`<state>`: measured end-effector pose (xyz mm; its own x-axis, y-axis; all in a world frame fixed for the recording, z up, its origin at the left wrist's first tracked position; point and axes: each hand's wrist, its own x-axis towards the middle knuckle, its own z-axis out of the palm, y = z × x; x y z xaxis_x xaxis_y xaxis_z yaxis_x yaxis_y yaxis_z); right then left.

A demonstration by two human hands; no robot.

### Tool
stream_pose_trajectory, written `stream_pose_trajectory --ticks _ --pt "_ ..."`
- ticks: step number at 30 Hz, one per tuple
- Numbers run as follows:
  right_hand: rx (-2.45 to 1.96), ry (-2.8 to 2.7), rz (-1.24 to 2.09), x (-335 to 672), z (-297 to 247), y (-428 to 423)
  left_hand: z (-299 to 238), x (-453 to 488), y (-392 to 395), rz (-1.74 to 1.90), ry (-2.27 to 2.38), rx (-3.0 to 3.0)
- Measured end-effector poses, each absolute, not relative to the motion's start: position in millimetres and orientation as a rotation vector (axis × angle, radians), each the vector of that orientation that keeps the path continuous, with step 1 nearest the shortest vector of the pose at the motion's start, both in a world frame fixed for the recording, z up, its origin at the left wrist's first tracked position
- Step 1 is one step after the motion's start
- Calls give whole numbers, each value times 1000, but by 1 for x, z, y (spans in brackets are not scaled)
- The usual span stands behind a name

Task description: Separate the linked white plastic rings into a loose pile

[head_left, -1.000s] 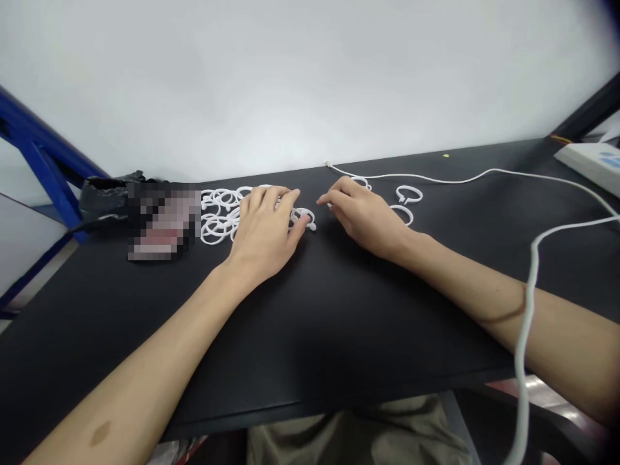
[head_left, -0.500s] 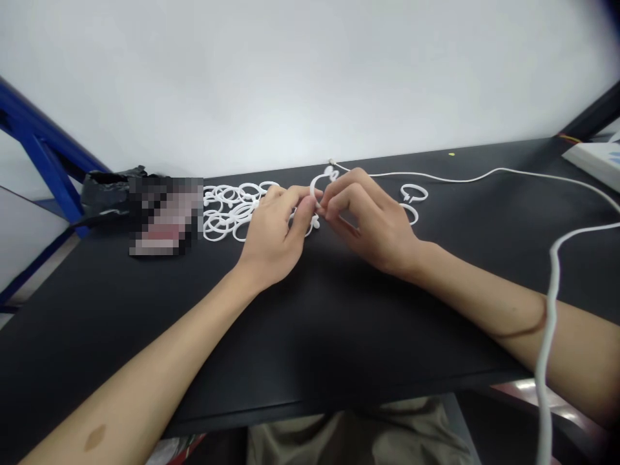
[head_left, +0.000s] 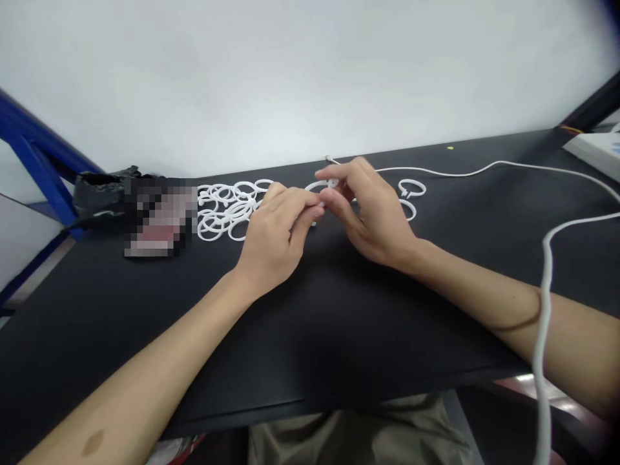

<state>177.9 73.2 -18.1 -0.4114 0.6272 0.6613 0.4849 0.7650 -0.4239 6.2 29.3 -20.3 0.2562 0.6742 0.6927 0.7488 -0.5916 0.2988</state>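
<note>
My left hand (head_left: 274, 236) pinches a white plastic curtain ring (head_left: 316, 185) between thumb and fingertips. My right hand (head_left: 375, 210) meets it from the other side, its thumb against the ring and its index finger reaching over the top. Fingers cover much of the ring, and its knobbed end shows near the right thumb. Just left of my left hand lies a pile of similar white rings (head_left: 241, 210), partly hidden behind it. Beyond my right hand rests a separate ring (head_left: 412, 188) with its ends parted, and another ring (head_left: 410, 210) is half covered by that hand.
The black tabletop (head_left: 300, 361) ends at a front edge above my lap. A white cable (head_left: 546, 284) crosses over my right forearm. A blurred-out item (head_left: 157, 223) and black plastic (head_left: 99, 194) lie at the left. A white box (head_left: 593, 155) sits far right.
The held ring has tipped from nearly upright to lower and flatter. My right index finger has lifted and stretched out over it, away from the earlier pinch.
</note>
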Motion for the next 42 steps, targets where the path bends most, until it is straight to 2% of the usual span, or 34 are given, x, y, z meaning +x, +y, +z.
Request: stream_pose_trajectory --ticks 12,28,31,37,42 --pt "-783 -1990 545 183 -22 84 -21 4 32 -1196 -1358 -2450" --pt "-847 -1937 667 181 -15 80 -25 4 32 -1182 -1374 -2606" --pt "-857 -1945 585 185 -12 83 -22 -1 35 -1211 -1442 -2505" --pt "-959 -1849 163 209 2 104 -17 -25 47 -1417 -1730 -2061" --pt "-1085 -1969 -34 232 0 118 -22 -26 51 -1303 -1713 -2078"
